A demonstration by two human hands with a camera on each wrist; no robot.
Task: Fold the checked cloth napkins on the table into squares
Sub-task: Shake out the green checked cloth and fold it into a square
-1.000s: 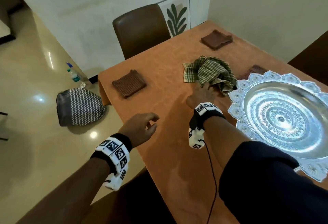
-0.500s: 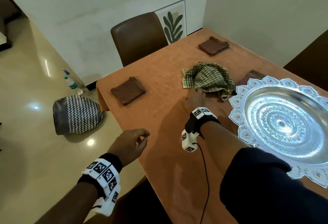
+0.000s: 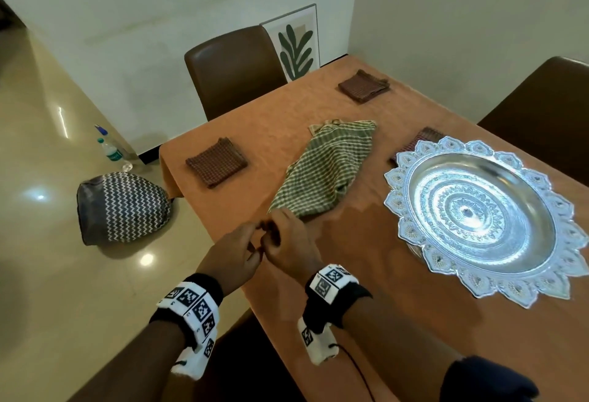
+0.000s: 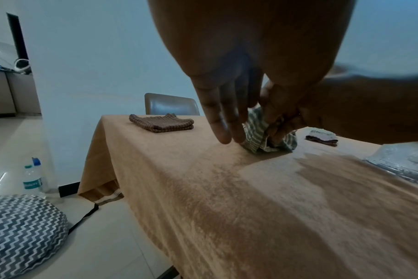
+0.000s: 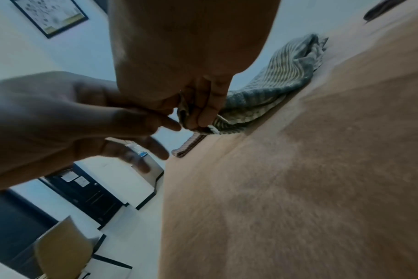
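Note:
A green checked napkin [image 3: 325,169] lies stretched out and rumpled in the middle of the orange table [image 3: 366,290]. My right hand [image 3: 280,236] pinches its near corner just above the tablecloth; the right wrist view shows the cloth [image 5: 270,90] trailing away from the fingers [image 5: 203,111]. My left hand [image 3: 245,248] is right beside it, its fingers [image 4: 224,122] straight and reaching the same corner [image 4: 255,136] without a clear hold. Folded brown checked napkins lie at the left [image 3: 216,161], at the far end [image 3: 363,85], and one [image 3: 417,142] partly under the tray.
A large ornate silver tray [image 3: 414,232] takes up the right side of the table. Brown chairs stand at the far end [image 3: 236,70] and at the right [image 3: 541,108]. On the floor to the left are a zigzag bag [image 3: 121,207] and bottles [image 3: 111,153].
My right hand has dragged the green napkin from a crumpled heap toward the near edge, stretching it out. My left hand has come up over the table to meet it.

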